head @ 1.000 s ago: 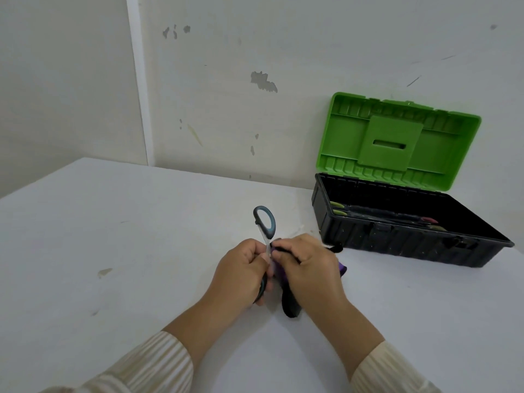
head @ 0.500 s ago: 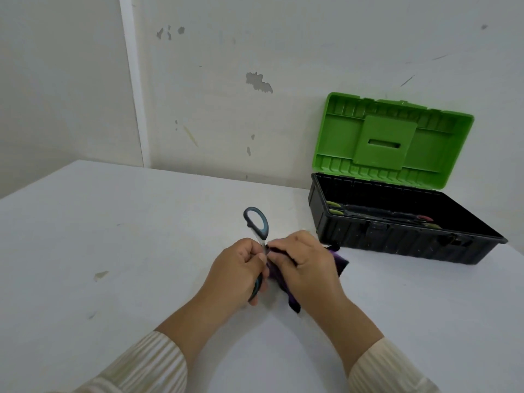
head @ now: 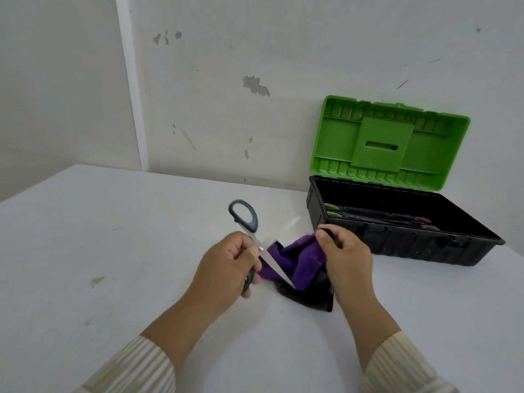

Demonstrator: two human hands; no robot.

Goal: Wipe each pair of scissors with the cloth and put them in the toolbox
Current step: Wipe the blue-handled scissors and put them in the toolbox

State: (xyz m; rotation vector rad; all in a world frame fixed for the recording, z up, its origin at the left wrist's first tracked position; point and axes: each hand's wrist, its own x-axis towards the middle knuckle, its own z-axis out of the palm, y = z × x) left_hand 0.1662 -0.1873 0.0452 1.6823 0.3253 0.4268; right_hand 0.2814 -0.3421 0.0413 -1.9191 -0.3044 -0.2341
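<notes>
Two hands grip: left hand [head: 226,265] round steel-bladed scissors [head: 256,245], right hand [head: 344,256] bunching soft purple cloth [head: 297,258].

Vs 1 s ago, I see the hands no longer pressed together: right hand [head: 344,258] now sits off at 3 o'clock of the left hand [head: 226,265], pulling the cloth [head: 300,265] w/ it. Cloth spreads open, purple + black showing. Scissors [head: 256,242] blades now splayed, one bare across the cloth toward 5 o'clock, other blurred toward 1 o'clock.
</notes>
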